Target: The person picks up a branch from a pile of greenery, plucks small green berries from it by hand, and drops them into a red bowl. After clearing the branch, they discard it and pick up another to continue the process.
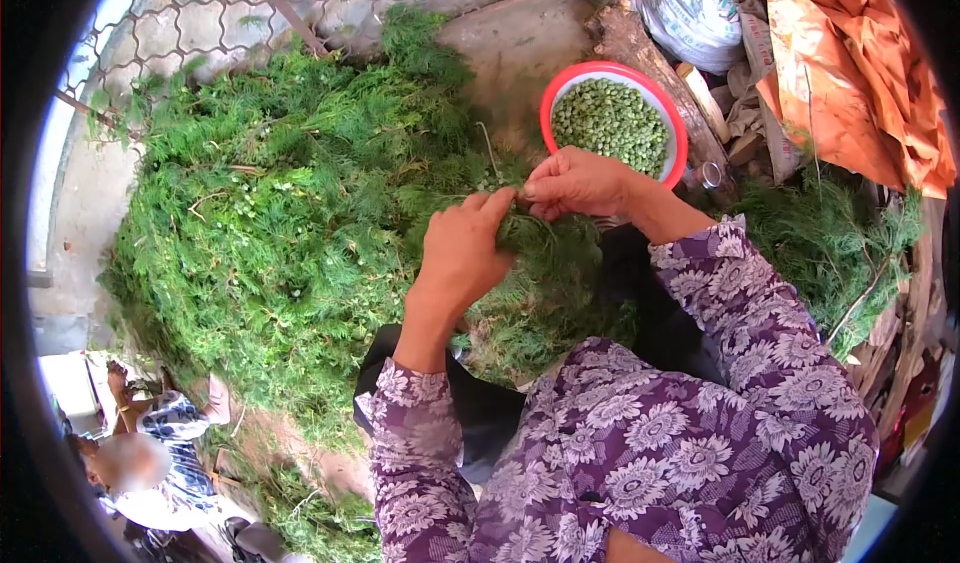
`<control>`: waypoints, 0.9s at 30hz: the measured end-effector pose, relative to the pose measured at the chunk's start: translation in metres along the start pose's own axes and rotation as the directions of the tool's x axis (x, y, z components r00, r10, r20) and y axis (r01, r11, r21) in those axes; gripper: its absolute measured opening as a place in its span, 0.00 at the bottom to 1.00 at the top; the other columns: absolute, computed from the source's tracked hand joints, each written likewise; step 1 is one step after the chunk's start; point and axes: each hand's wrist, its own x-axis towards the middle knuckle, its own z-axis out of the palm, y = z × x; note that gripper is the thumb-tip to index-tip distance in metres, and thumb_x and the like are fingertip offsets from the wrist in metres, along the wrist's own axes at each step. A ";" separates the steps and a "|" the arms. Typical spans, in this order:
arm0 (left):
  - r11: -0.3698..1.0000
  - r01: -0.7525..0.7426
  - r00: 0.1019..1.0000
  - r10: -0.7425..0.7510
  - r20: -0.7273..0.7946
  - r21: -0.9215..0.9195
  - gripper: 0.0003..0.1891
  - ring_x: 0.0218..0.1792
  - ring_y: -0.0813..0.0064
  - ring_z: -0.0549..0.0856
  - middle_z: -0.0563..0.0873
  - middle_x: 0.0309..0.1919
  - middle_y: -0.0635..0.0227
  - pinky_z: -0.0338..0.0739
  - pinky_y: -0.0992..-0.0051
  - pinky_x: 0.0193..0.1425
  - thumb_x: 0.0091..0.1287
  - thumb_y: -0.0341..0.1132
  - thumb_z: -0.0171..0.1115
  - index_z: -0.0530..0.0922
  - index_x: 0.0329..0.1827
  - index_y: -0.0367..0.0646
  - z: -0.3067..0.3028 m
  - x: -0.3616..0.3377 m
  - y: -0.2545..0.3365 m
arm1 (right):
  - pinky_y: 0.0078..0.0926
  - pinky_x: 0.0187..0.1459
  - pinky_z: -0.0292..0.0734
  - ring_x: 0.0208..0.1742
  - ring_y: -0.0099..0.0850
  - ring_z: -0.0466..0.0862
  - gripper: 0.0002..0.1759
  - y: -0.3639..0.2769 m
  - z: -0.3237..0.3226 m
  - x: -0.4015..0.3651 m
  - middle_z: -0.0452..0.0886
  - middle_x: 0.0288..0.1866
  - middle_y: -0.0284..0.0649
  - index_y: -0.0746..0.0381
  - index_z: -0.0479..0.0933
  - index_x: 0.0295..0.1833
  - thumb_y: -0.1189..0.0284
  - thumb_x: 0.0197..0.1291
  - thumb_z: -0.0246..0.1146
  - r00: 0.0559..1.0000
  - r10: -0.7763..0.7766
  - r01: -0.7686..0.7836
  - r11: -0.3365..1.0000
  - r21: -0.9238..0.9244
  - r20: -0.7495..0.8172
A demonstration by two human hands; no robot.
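My left hand (463, 253) is closed around a feathery green conifer branch (548, 243) held over my lap. Close by on its right, the thumb and fingers of my right hand (580, 183) pinch together at the top of that branch; any small piece between them is too small to make out. Just beyond my right hand stands a red-rimmed bowl (681, 143) holding many small green cones or berries (610, 118). A big heap of cut green branches (290, 233) spreads to the left of my hands.
A wire mesh fence (215, 8) runs along the back. A log (660, 58), a white sack (690, 13) and an orange tarp (850, 63) lie at the back right. More branches (830, 248) lie to my right. Another person (180, 453) sits at the lower left.
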 end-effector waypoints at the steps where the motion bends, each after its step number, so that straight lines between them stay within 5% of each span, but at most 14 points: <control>1: 1.000 -0.003 1.000 0.003 -0.002 0.007 0.27 0.41 0.58 0.80 0.80 0.42 0.57 0.73 0.66 0.47 0.45 0.31 0.64 0.73 0.52 0.42 0.001 0.000 -0.004 | 0.19 0.34 0.74 0.32 0.23 0.79 0.11 -0.001 0.002 0.001 0.79 0.32 0.35 0.64 0.77 0.36 0.66 0.56 0.62 0.999 -0.027 0.027 0.999 0.022 -0.018; 3: 0.994 0.065 0.998 -0.066 -0.014 -0.083 0.21 0.35 0.51 0.79 0.81 0.32 0.57 0.73 0.63 0.38 0.43 0.27 0.59 0.77 0.45 0.42 0.000 -0.002 -0.012 | 0.19 0.34 0.74 0.33 0.23 0.79 0.11 -0.003 0.003 0.009 0.79 0.32 0.34 0.64 0.77 0.37 0.66 0.57 0.61 0.998 -0.058 0.060 0.997 0.049 -0.030; 7: 0.966 0.145 0.989 -0.148 0.002 -0.214 0.17 0.30 0.58 0.81 0.83 0.27 0.60 0.74 0.66 0.35 0.46 0.24 0.56 0.78 0.42 0.40 -0.016 -0.004 -0.013 | 0.18 0.36 0.74 0.35 0.20 0.79 0.15 -0.014 0.001 0.018 0.80 0.40 0.36 0.65 0.75 0.46 0.66 0.59 0.58 0.981 -0.156 0.159 0.987 0.015 -0.112; 9: 0.821 0.168 0.966 -0.249 -0.077 -0.546 0.15 0.24 0.71 0.79 0.83 0.26 0.66 0.73 0.72 0.31 0.52 0.22 0.54 0.79 0.43 0.40 -0.030 -0.006 -0.013 | 0.18 0.37 0.74 0.37 0.21 0.79 0.17 -0.025 -0.004 0.019 0.79 0.43 0.36 0.64 0.73 0.50 0.66 0.59 0.58 0.945 -0.222 0.231 0.973 0.012 -0.240; 10: 0.827 0.165 0.967 -0.244 -0.079 -0.537 0.15 0.24 0.71 0.79 0.83 0.26 0.66 0.73 0.72 0.31 0.52 0.22 0.54 0.79 0.43 0.40 -0.037 -0.008 -0.017 | 0.18 0.37 0.74 0.37 0.21 0.79 0.17 -0.030 -0.007 0.017 0.79 0.43 0.36 0.64 0.73 0.50 0.66 0.59 0.58 0.943 -0.231 0.242 0.970 0.016 -0.238; 12: 0.573 0.253 0.892 -0.450 -0.042 -0.780 0.11 0.23 0.80 0.75 0.81 0.24 0.71 0.70 0.79 0.26 0.58 0.24 0.54 0.79 0.42 0.38 -0.051 -0.012 -0.025 | 0.18 0.38 0.74 0.38 0.21 0.79 0.17 -0.041 -0.011 0.009 0.79 0.44 0.36 0.64 0.73 0.51 0.66 0.59 0.58 0.871 -0.326 0.365 0.930 0.039 -0.366; 13: 0.524 0.149 0.908 -0.409 -0.094 -0.838 0.09 0.23 0.80 0.74 0.80 0.27 0.71 0.69 0.81 0.24 0.60 0.30 0.58 0.79 0.42 0.38 -0.057 -0.014 -0.023 | 0.19 0.40 0.74 0.39 0.22 0.79 0.17 -0.047 -0.013 0.003 0.78 0.44 0.36 0.64 0.73 0.51 0.67 0.59 0.58 0.855 -0.327 0.366 0.930 0.021 -0.402; 17: 0.605 0.142 0.816 -0.519 -0.252 -0.784 0.14 0.26 0.80 0.74 0.79 0.33 0.70 0.68 0.81 0.23 0.59 0.35 0.62 0.77 0.45 0.38 -0.070 -0.019 -0.018 | 0.18 0.39 0.73 0.38 0.21 0.79 0.16 -0.047 -0.026 0.000 0.79 0.42 0.35 0.65 0.73 0.49 0.67 0.59 0.58 0.801 -0.366 0.449 0.891 0.069 -0.474; 20: 0.341 -0.051 0.695 -0.663 -0.278 -0.939 0.22 0.36 0.76 0.75 0.78 0.39 0.66 0.67 0.78 0.21 0.52 0.34 0.69 0.73 0.49 0.38 -0.067 -0.021 -0.030 | 0.17 0.38 0.73 0.37 0.21 0.79 0.15 -0.051 -0.024 -0.004 0.79 0.40 0.35 0.65 0.73 0.48 0.67 0.59 0.59 0.847 -0.321 0.381 0.923 0.062 -0.424; 22: 0.356 -0.072 0.669 -0.676 -0.309 -0.932 0.22 0.35 0.76 0.76 0.79 0.39 0.65 0.68 0.79 0.20 0.53 0.35 0.68 0.72 0.49 0.36 -0.070 -0.019 -0.033 | 0.17 0.37 0.73 0.36 0.21 0.79 0.15 -0.047 -0.023 0.000 0.79 0.38 0.34 0.64 0.74 0.47 0.67 0.59 0.59 0.860 -0.335 0.381 0.924 0.046 -0.385; 24: 0.355 -0.127 0.517 -0.773 -0.367 -0.926 0.19 0.28 0.77 0.77 0.80 0.37 0.65 0.69 0.80 0.21 0.54 0.35 0.67 0.73 0.46 0.34 -0.073 -0.017 -0.031 | 0.17 0.37 0.73 0.35 0.20 0.79 0.14 -0.047 -0.021 -0.001 0.79 0.37 0.33 0.64 0.74 0.46 0.67 0.58 0.60 0.872 -0.345 0.377 0.926 0.026 -0.348; 26: 0.373 -0.102 0.563 -0.743 -0.363 -0.922 0.17 0.25 0.79 0.76 0.81 0.34 0.64 0.70 0.83 0.25 0.55 0.36 0.66 0.75 0.42 0.35 -0.071 -0.021 -0.057 | 0.16 0.36 0.73 0.34 0.20 0.78 0.12 -0.050 -0.019 -0.002 0.78 0.35 0.32 0.63 0.75 0.43 0.68 0.58 0.60 0.876 -0.349 0.369 0.929 -0.003 -0.333; 27: 0.297 -0.129 0.547 -0.774 -0.317 -0.946 0.26 0.36 0.74 0.75 0.78 0.41 0.62 0.71 0.79 0.30 0.53 0.38 0.68 0.69 0.50 0.32 -0.073 -0.020 -0.059 | 0.16 0.36 0.73 0.34 0.20 0.78 0.12 -0.050 -0.020 -0.002 0.78 0.35 0.32 0.63 0.75 0.43 0.68 0.58 0.60 0.874 -0.354 0.374 0.928 -0.007 -0.334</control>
